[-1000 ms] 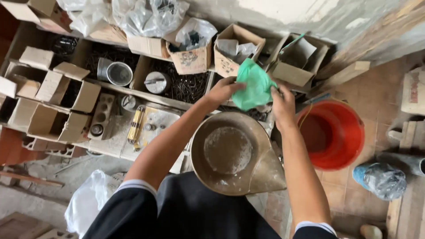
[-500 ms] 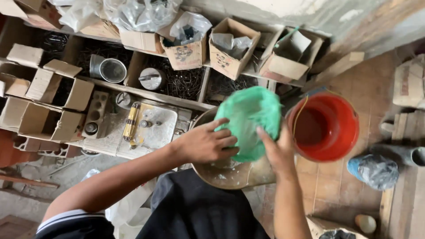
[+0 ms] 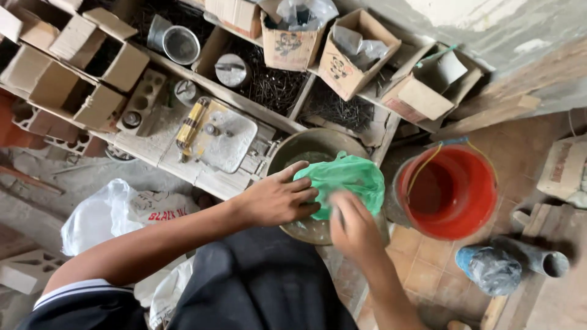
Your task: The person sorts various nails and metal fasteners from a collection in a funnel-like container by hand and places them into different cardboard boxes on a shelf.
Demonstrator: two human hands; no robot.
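Taking the round metal pan [image 3: 309, 146] as my landmark: beyond its far rim sit open brown cardboard boxes [image 3: 351, 52], two with small printed labels on their sides, one stuffed with clear plastic, all standing among trays of dark nails [image 3: 269, 85]. Left of the pan lies a white dusty scale plate [image 3: 226, 137] with a yellow bar beside it. Right of the pan, just apart from it, stands a red bucket [image 3: 449, 192] with a thin wire handle. On the near left of the pan a white plastic sack [image 3: 110, 214] lies on the floor.

A green plastic bag [image 3: 345, 180] rests over the pan's mouth. My left hand [image 3: 278, 198] lies on its left edge, fingers spread and pressing the plastic. My right hand [image 3: 351, 229] is blurred at the bag's near edge; I cannot tell its grip.
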